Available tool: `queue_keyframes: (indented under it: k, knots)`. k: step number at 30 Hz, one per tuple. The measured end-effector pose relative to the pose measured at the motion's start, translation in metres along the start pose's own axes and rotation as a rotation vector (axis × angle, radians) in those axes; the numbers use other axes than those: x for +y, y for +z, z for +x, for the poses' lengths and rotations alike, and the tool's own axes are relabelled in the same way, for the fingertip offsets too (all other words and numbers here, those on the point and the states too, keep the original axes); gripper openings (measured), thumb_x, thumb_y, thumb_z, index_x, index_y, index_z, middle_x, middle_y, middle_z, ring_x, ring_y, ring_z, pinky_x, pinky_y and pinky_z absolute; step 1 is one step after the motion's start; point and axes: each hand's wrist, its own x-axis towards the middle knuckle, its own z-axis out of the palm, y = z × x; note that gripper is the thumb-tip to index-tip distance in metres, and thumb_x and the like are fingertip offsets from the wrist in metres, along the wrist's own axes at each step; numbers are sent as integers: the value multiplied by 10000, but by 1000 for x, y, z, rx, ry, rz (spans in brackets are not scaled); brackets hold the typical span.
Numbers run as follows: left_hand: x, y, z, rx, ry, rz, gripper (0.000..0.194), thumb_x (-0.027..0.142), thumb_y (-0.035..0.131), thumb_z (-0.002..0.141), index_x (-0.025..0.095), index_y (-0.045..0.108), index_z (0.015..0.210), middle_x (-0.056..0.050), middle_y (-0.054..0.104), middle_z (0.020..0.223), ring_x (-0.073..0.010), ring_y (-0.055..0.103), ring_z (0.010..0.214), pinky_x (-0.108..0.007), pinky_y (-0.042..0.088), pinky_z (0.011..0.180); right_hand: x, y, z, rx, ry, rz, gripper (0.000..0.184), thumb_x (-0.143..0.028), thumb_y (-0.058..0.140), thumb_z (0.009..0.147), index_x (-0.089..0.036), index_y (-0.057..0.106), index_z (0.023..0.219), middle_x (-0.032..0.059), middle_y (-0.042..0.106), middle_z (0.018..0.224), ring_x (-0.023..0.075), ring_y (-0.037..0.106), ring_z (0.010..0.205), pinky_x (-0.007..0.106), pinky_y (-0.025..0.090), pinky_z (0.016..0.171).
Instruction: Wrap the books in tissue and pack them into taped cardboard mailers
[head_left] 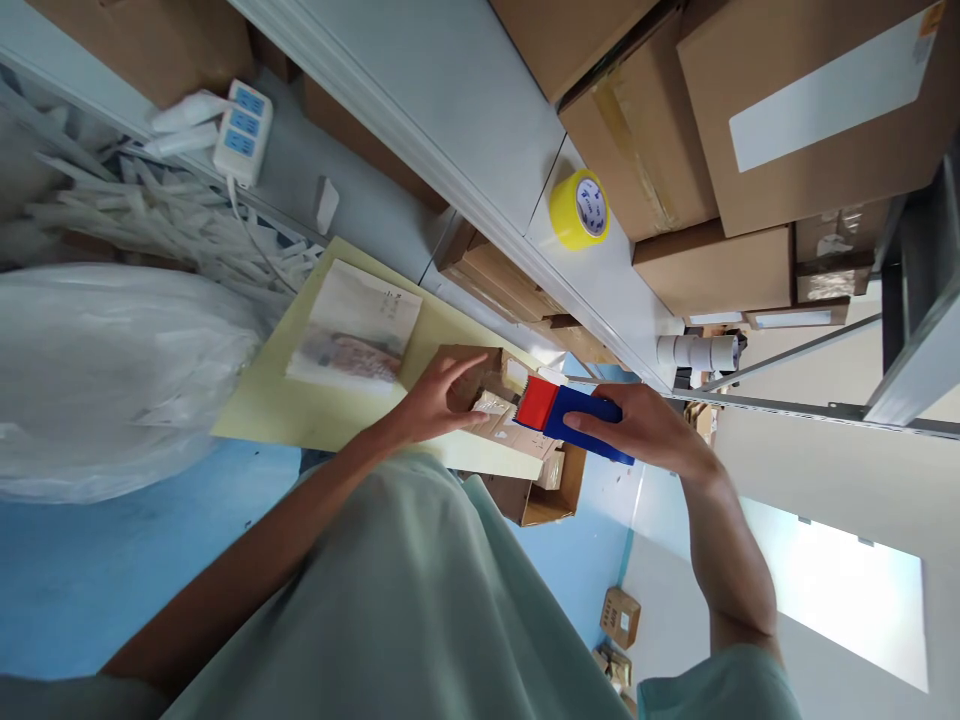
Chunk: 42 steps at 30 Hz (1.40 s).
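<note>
A small cardboard box (516, 430) with clear tape on it lies at the right end of a pale yellow board (300, 415). My left hand (435, 400) is at the box's near-left end, thumb and index finger stretched apart over it. Whether its other fingers press on the box I cannot tell. In my right hand (637, 425) is a blue and red tape dispenser (577, 418), its toothed red end over the right part of the box. On the board, left of the box, lies a clear bag (356, 325) with a printed sheet and something pinkish inside.
A yellow tape roll (579, 209) stands on the grey shelf (450, 110), near large cartons (637, 140). White rolls (697, 352) sit farther along. A power strip (244, 133) and a big plastic bag (112, 380) are at left. An open carton (555, 500) stands below the board.
</note>
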Motion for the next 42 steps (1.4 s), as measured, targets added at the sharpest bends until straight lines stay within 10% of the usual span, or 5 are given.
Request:
queue_keyframes:
  k: [11, 25, 42]
  knots:
    - [7, 1, 33, -123, 36, 231, 514, 366, 873, 827, 270, 751, 1316, -44, 584, 1038, -243, 637, 957, -393, 548, 963, -5, 11, -8, 13, -8, -46, 629, -841, 581, 939, -229, 679, 837, 15, 673, 690, 163, 604, 627, 303, 354, 589]
    - [20, 11, 27, -8, -68, 348, 465, 306, 787, 856, 270, 772, 1319, -54, 672, 1064, -224, 672, 900, -336, 559, 864, 88, 65, 29, -56, 164, 41, 641, -831, 572, 955, -216, 635, 787, 54, 754, 761, 185, 701, 656, 282, 417, 566]
    - [19, 16, 14, 15, -142, 317, 552, 492, 849, 839, 316, 772, 1356, -32, 698, 1070, -197, 721, 882, -352, 628, 877, 144, 138, 88, -81, -80, 129, 600, -729, 553, 1033, -182, 742, 874, 123, 813, 928, 240, 769, 868, 280, 443, 673]
